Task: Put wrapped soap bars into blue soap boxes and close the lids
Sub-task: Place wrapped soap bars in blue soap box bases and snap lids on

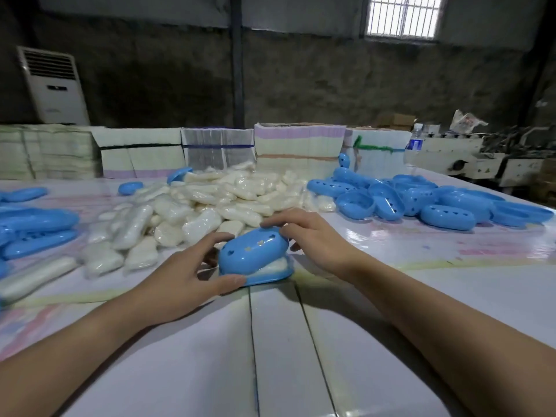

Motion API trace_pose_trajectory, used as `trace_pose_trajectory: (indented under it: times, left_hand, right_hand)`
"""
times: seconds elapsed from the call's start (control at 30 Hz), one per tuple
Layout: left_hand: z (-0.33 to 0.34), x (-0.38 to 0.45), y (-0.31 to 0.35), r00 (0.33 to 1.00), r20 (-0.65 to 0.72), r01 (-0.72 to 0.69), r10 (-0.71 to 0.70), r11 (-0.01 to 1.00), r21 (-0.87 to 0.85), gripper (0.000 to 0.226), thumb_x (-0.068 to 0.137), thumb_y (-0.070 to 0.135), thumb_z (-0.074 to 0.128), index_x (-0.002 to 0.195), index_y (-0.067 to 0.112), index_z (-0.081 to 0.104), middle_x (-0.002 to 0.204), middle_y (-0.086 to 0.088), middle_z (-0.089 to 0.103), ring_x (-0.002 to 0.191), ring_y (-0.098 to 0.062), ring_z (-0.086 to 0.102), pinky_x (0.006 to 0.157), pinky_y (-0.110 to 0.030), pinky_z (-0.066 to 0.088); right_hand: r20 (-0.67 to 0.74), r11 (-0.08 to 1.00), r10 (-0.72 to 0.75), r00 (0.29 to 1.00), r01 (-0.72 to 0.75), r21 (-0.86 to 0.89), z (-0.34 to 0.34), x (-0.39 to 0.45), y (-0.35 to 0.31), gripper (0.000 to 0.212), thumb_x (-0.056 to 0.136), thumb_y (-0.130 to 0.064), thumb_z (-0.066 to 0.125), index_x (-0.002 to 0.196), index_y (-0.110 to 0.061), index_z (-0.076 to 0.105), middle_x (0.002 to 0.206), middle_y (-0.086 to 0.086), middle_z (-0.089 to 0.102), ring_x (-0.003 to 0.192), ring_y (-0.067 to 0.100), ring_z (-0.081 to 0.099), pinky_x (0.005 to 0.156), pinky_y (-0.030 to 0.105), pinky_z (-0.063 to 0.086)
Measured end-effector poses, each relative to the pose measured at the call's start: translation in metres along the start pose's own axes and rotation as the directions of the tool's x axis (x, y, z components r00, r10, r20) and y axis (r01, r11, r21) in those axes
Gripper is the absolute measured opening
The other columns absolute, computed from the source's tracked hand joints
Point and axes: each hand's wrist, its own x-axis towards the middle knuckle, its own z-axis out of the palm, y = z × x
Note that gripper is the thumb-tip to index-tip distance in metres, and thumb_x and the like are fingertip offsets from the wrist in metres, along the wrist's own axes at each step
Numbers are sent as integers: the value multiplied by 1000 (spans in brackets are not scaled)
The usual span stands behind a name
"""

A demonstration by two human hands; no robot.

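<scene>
Closing a blue soap box (255, 255) at table centre.
My left hand (183, 278) pinched its base steady; my right hand (313, 236) curled over the lid (252, 248), pressing toward six o'clock onto the soap (272, 267).

Bare table (391, 296) lies near; wrapped soap bars (216, 200) and soap boxes (421, 200) crowd beyond.

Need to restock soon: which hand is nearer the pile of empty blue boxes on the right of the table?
Right. The right hand rests on the lid of the soap box, on the side toward the empty blue boxes; the left hand grips its opposite end.
</scene>
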Motion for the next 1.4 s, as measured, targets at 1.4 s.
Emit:
trace_pose_trajectory:
  times: [1.4]
  left_hand:
    - [-1,3,-5,998,-26,-55,58,992,109,48,83,53,74,126,43,54,115,23,62,113,0,56,87,-16,45]
  right_hand:
    - [336,892,-19,942,168,-419,2,-8,0,67,76,-59,70,133,-54,35,124,-19,48,108,-6,47,86,14,42]
